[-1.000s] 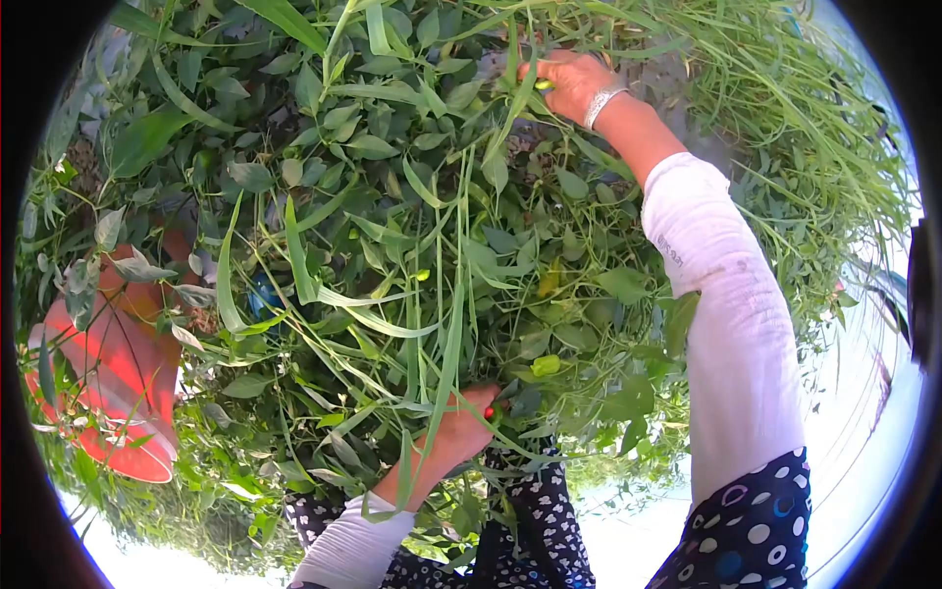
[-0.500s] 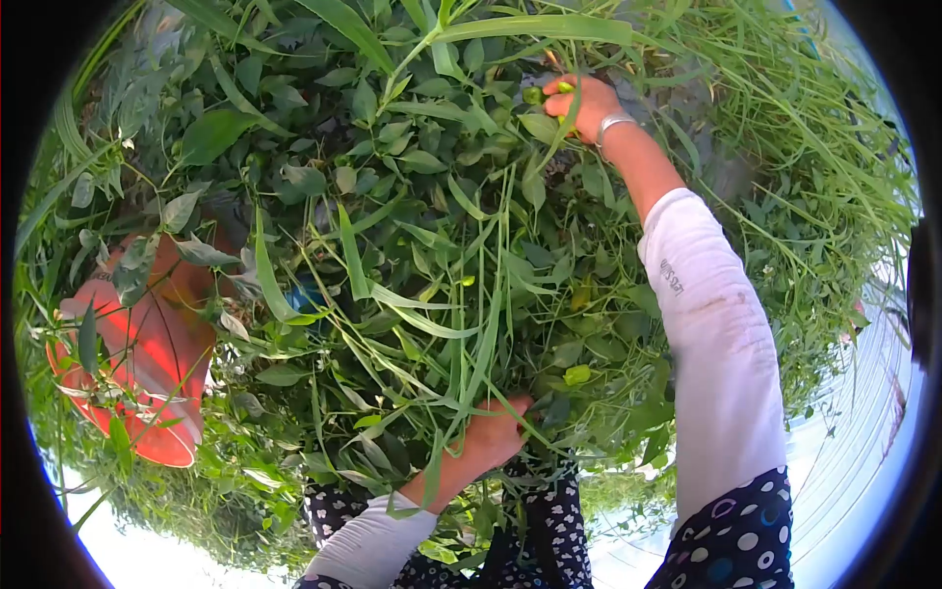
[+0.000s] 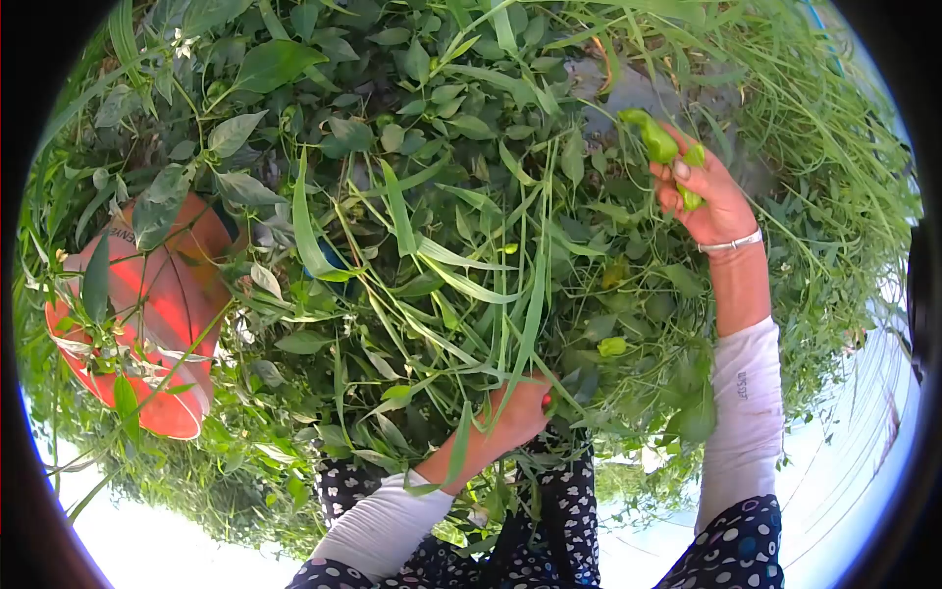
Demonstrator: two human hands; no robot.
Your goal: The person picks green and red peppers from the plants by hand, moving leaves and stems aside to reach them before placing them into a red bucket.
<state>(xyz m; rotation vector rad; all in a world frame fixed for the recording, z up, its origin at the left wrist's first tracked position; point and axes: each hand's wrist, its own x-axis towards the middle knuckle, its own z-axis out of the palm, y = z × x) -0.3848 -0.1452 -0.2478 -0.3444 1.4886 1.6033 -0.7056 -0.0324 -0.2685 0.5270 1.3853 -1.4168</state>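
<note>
My right hand (image 3: 708, 191), with a bracelet at the wrist, is raised over the plants at the upper right. Its fingers are closed around light green peppers (image 3: 655, 139), one sticking out past the fingertips and another under the thumb. My left hand (image 3: 520, 417) is low in the middle, near my knees, partly behind long grass blades (image 3: 535, 294). Its fingers look curled, and a small red spot shows at their edge; what they hold I cannot make out. Another light green pepper (image 3: 611, 347) lies among the leaves between the two hands.
An orange-red bucket (image 3: 186, 412) lies tilted among the leaves at the left. Dense pepper plants (image 3: 422, 128) fill the middle, with a white flower (image 3: 183, 44) at the upper left. Tall grass (image 3: 814, 147) stands at the right. Pale sheeting (image 3: 854, 422) covers the ground at the lower right.
My right hand has drawn back from the foliage, to the right and nearer, and lifted the green peppers into plain view. My left hand has shifted only slightly, staying low with curled fingers.
</note>
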